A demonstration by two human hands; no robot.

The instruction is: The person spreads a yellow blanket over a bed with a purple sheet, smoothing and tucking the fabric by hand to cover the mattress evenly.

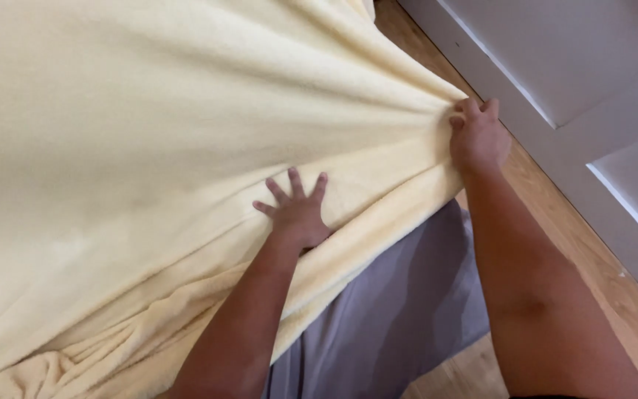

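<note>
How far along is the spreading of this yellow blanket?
Done: the yellow blanket covers most of the surface. In hand: the right hand grips a bunched edge, the left hand presses flat. Left: folds near the bottom and the exposed grey sheet.

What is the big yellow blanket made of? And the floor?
The yellow blanket looks like soft fleece or plush: a fuzzy, matte surface that gathers in deep folds where the right hand grips it and the left hand presses flat. The floor seems to be wood or wood-look laminate: warm brown, smooth, with plank lines.
</note>
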